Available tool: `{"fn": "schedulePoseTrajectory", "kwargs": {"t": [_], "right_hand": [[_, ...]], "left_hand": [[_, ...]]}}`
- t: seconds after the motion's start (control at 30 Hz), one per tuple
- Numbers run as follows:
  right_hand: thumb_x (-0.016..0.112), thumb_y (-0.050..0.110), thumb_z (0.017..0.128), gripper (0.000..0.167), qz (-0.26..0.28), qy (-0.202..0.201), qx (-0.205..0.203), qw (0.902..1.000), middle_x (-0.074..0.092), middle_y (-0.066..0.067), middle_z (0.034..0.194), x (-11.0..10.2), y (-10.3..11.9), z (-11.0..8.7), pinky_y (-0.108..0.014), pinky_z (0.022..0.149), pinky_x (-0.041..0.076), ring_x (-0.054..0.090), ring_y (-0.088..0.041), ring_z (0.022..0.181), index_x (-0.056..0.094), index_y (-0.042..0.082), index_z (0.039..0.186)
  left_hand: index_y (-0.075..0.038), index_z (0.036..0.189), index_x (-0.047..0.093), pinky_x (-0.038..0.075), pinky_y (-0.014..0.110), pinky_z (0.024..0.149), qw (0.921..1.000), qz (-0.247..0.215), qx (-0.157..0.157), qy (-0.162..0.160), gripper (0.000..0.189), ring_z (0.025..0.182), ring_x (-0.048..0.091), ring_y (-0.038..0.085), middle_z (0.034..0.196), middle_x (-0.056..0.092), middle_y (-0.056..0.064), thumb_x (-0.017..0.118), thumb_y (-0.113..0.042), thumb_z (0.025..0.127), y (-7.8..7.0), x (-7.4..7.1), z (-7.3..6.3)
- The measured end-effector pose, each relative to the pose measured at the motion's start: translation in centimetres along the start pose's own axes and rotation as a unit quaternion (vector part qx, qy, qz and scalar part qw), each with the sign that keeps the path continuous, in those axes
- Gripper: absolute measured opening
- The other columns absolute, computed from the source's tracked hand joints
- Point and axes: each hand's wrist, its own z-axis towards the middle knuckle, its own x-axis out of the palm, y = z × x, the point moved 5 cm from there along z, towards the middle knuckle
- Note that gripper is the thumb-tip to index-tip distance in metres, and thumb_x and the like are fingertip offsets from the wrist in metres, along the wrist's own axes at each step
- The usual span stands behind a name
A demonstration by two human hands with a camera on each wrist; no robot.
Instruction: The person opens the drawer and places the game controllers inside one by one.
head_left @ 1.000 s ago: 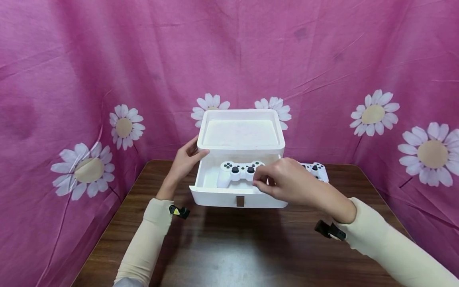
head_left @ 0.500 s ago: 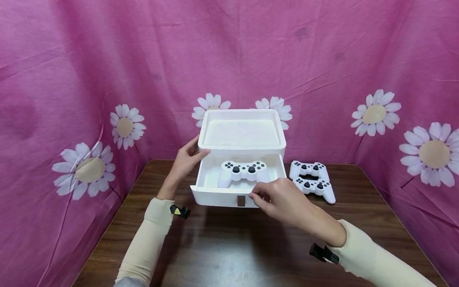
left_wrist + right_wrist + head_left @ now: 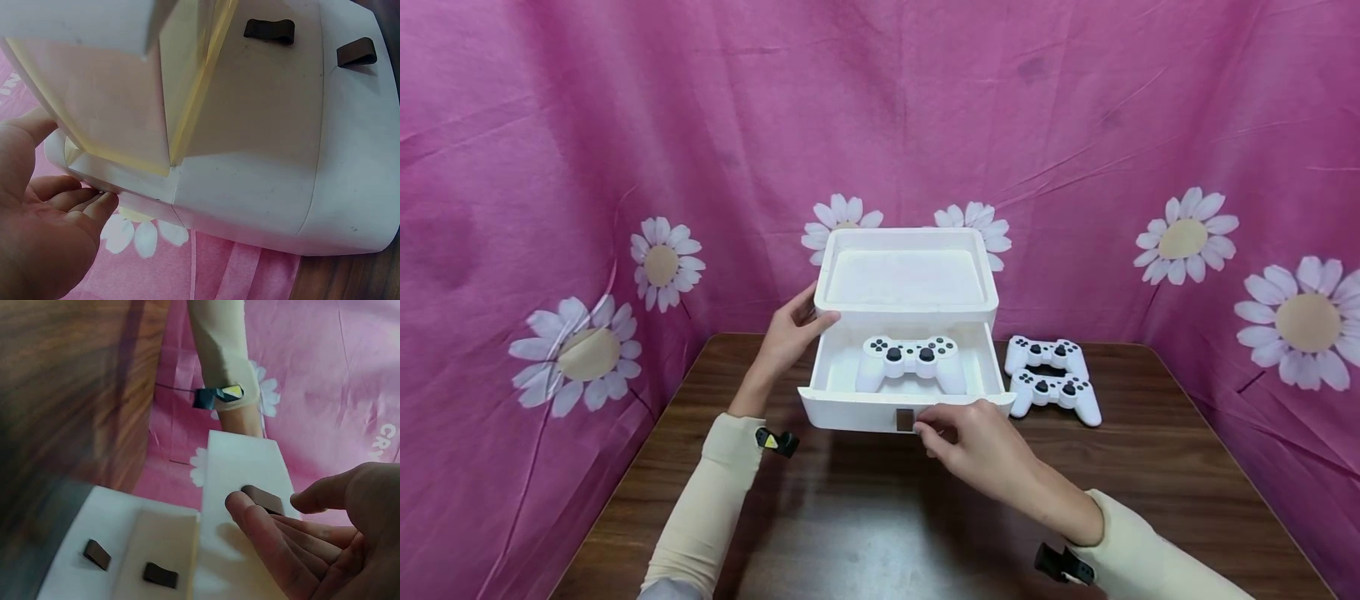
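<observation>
A white drawer cabinet (image 3: 906, 309) stands on the table, its top drawer (image 3: 850, 414) pulled out. Inside the drawer lies a white game controller (image 3: 910, 367) with black sticks. My left hand (image 3: 786, 337) rests against the cabinet's left side, thumb straight at the front edge; in the left wrist view its fingertips touch the side. My right hand (image 3: 985, 446) is at the drawer front, beside the brown pull tab (image 3: 905, 420). In the right wrist view, thumb and forefinger stand apart on either side of that tab (image 3: 265, 499).
Two more white controllers, a rear one (image 3: 1071, 357) and a front one (image 3: 1086, 404), lie on the brown table (image 3: 865, 517) right of the cabinet. Lower drawers carry dark tabs (image 3: 270, 31). Pink flowered cloth (image 3: 880, 108) hangs behind and at both sides.
My right hand has moved from over the controller in the drawer down and toward me to the pull tab. The controllers at right came into fuller view. My left hand stays put.
</observation>
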Motion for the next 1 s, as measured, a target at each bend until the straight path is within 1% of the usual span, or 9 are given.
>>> {"fn": "schedulePoseTrajectory", "kwargs": {"t": [0.1, 0.2, 0.27, 0.47, 0.53, 0.63, 0.8, 0.9, 1.0], "right_hand": [[0.076, 0.011, 0.098, 0.005, 0.057, 0.023, 0.045, 0.9971, 0.078, 0.01, 0.076, 0.9, -0.2, -0.3, -0.021, 0.062, 0.06, 0.066, 0.011, 0.065, 0.081, 0.01, 0.1], [0.076, 0.009, 0.098, 0.008, 0.124, 0.029, 0.089, 0.9879, 0.08, 0.002, 0.082, 1.6, -0.5, -0.6, -0.021, 0.055, 0.061, 0.069, 0.006, 0.065, 0.078, 0.004, 0.103], [0.076, 0.008, 0.098, 0.008, 0.162, 0.025, 0.109, 0.9804, 0.081, -0.002, 0.083, 2.0, -0.6, -0.8, -0.021, 0.052, 0.06, 0.071, 0.003, 0.064, 0.077, 0.001, 0.104], [0.077, 0.012, 0.099, 0.009, 0.228, 0.01, 0.145, 0.9628, 0.081, -0.006, 0.088, 3.1, -1.0, -1.5, -0.026, 0.055, 0.064, 0.077, -0.008, 0.07, 0.073, 0.004, 0.098], [0.076, 0.012, 0.1, 0.011, 0.261, 0.008, 0.159, 0.9522, 0.082, -0.011, 0.093, 3.5, -1.2, -1.7, -0.029, 0.056, 0.065, 0.079, -0.015, 0.073, 0.072, 0.002, 0.096], [0.072, 0.007, 0.101, 0.012, 0.329, 0.012, 0.172, 0.9286, 0.081, -0.022, 0.101, 4.3, -1.5, -1.9, -0.035, 0.06, 0.067, 0.081, -0.025, 0.077, 0.069, -0.004, 0.099], [0.064, 0.005, 0.106, 0.02, 0.42, 0.043, 0.174, 0.8896, 0.075, -0.036, 0.109, 5.5, -1.6, -2.0, -0.043, 0.064, 0.068, 0.081, -0.019, 0.079, 0.063, -0.015, 0.105], [0.063, 0.01, 0.108, 0.026, 0.433, 0.057, 0.185, 0.8804, 0.075, -0.037, 0.109, 6.0, -1.7, -1.8, -0.044, 0.064, 0.068, 0.081, -0.017, 0.078, 0.063, -0.016, 0.106], [0.063, 0.014, 0.109, 0.031, 0.431, 0.053, 0.199, 0.8784, 0.076, -0.034, 0.109, 6.0, -1.9, -1.8, -0.044, 0.064, 0.068, 0.081, -0.02, 0.077, 0.066, -0.017, 0.11]], "left_hand": [[-0.009, 0.167, 0.035, 0.041, 0.045, 0.127, 1.0, 0.005, -0.006, 0.003, 0.077, 0.157, 0.04, 0.03, 0.172, 0.037, 0.014, 0.076, -0.017, 0.101, -0.7, 0.2, -0.4], [-0.009, 0.166, 0.036, 0.04, 0.044, 0.127, 1.0, 0.003, -0.002, 0.004, 0.076, 0.157, 0.04, 0.029, 0.171, 0.037, 0.014, 0.075, -0.017, 0.102, -0.9, 0.3, -0.5], [-0.011, 0.166, 0.036, 0.04, 0.044, 0.127, 1.0, 0.0, 0.003, 0.003, 0.077, 0.157, 0.041, 0.028, 0.171, 0.038, 0.012, 0.076, -0.018, 0.101, -0.4, 0.2, -0.3], [-0.018, 0.166, 0.039, 0.043, 0.043, 0.125, 0.9998, -0.002, 0.019, -0.002, 0.077, 0.155, 0.044, 0.024, 0.171, 0.04, 0.007, 0.078, -0.025, 0.1, 1.0, -0.1, 0.4], [-0.018, 0.165, 0.04, 0.044, 0.043, 0.124, 0.9997, -0.001, 0.024, -0.004, 0.077, 0.154, 0.045, 0.024, 0.17, 0.042, 0.007, 0.079, -0.026, 0.1, 1.0, -0.2, 0.5], [-0.017, 0.165, 0.041, 0.045, 0.043, 0.123, 0.9996, 0.003, 0.026, -0.006, 0.077, 0.154, 0.046, 0.024, 0.169, 0.043, 0.008, 0.079, -0.028, 0.099, 0.9, -0.3, 0.4], [-0.016, 0.166, 0.04, 0.045, 0.043, 0.124, 0.9997, 0.005, 0.024, -0.005, 0.078, 0.154, 0.045, 0.023, 0.169, 0.043, 0.008, 0.079, -0.028, 0.099, 0.8, -0.3, 0.3], [-0.016, 0.166, 0.04, 0.044, 0.043, 0.124, 0.9996, 0.006, 0.026, -0.004, 0.078, 0.154, 0.045, 0.023, 0.17, 0.043, 0.008, 0.079, -0.028, 0.099, 0.8, -0.3, 0.3], [-0.017, 0.166, 0.041, 0.044, 0.042, 0.125, 0.9997, 0.006, 0.025, -0.004, 0.078, 0.155, 0.045, 0.023, 0.17, 0.043, 0.007, 0.079, -0.03, 0.099, 0.9, -0.2, 0.3]]}}
